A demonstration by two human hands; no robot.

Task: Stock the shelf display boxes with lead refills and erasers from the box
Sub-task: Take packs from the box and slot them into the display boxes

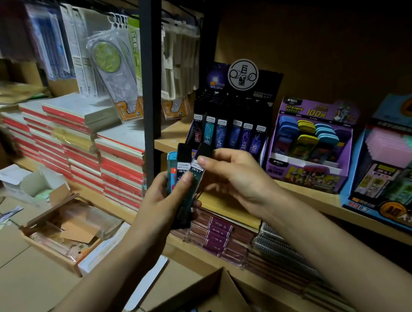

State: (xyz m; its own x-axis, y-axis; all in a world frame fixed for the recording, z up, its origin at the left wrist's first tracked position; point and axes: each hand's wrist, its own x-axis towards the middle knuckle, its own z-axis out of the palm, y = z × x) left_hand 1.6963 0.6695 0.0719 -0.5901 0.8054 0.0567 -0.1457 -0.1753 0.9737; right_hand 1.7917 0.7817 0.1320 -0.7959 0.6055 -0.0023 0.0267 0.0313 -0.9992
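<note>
Lead refills (175, 172) sit gripped in the left hand (161, 201). At three o'clock from it, the right hand (232, 178) pinches one refill (198, 174), perhaps two.

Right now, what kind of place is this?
Probably a stationery shop or its stockroom: a display box of lead refills on the shelf, stacks of notebooks, and packaged rulers hanging on hooks.

Both bare forearms reach forward; the left grip (162, 198) holds lead refills (178, 167), the right grip (237, 175) pinches one's top.
</note>
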